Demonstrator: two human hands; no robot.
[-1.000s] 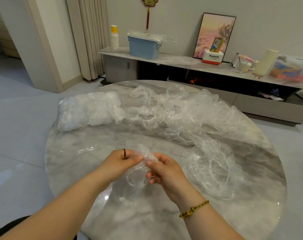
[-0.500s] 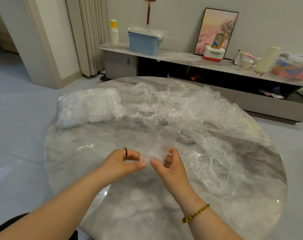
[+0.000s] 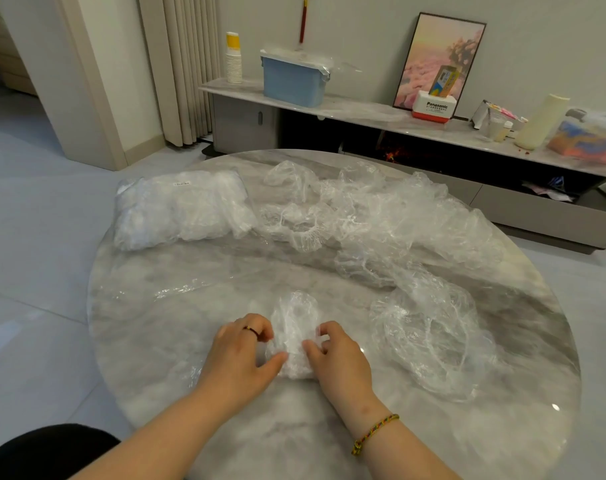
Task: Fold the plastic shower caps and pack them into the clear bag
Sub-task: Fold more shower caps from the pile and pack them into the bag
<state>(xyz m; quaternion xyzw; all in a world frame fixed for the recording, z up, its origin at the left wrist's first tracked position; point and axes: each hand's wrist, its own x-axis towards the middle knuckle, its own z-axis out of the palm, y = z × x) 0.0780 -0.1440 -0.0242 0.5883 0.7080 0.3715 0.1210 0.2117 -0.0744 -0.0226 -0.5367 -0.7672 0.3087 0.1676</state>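
Observation:
A crumpled clear shower cap lies bunched in a narrow strip on the round marble table. My left hand pinches its left side with thumb and curled fingers. My right hand pinches its right side the same way. A clear bag stuffed with folded caps lies at the table's far left. A loose pile of unfolded shower caps spreads across the back and right of the table, with one opened cap just right of my right hand.
Behind the table runs a low marble sideboard with a blue lidded bin, stacked paper cups, a framed picture and small boxes. A thin clear film lies flat on the table's left part.
Both hands have lowered the cap from the air onto the table and drawn it into a narrow folded strip. The view has tilted slightly downward.

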